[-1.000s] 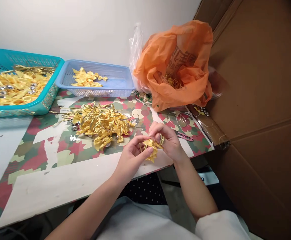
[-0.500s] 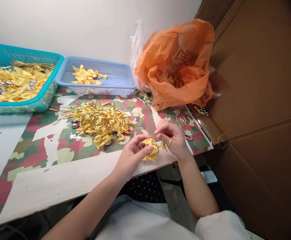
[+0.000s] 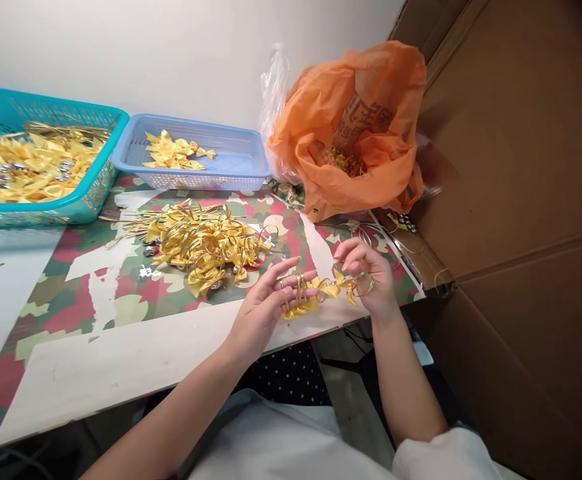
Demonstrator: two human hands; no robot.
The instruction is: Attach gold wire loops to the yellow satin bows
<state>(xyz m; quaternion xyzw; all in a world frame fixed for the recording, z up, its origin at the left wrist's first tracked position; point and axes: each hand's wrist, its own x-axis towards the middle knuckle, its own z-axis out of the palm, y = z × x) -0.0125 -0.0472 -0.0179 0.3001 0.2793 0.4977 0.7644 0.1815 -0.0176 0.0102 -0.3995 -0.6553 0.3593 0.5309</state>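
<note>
My left hand (image 3: 265,300) is over the table's front edge with its fingers partly stretched. Gold cord loops (image 3: 300,288) ring those fingers, and yellow ribbon bows (image 3: 301,310) hang from them below the palm. To the right, my right hand (image 3: 373,280) pinches yellow ribbon bows (image 3: 339,285) on gold cord, its fingers curled and a gold loop standing out near the palm. Some of its fingertips are hidden behind the ribbon. Beyond my hands lies a pile of yellow bows with gold cords (image 3: 205,243), with a few silver bells (image 3: 151,251) among them.
A teal basket (image 3: 88,193) of bows, cords and bells stands at the left, beside a blue basket (image 3: 195,179) with several bows. An orange plastic bag (image 3: 355,193) holds gold scraps. Cardboard (image 3: 521,167) rises on the right. The table covering (image 3: 135,323) is patterned and torn.
My hands have drawn apart, the right one moving rightward with yellow bows. My left fingers have straightened, showing the gold loops around them.
</note>
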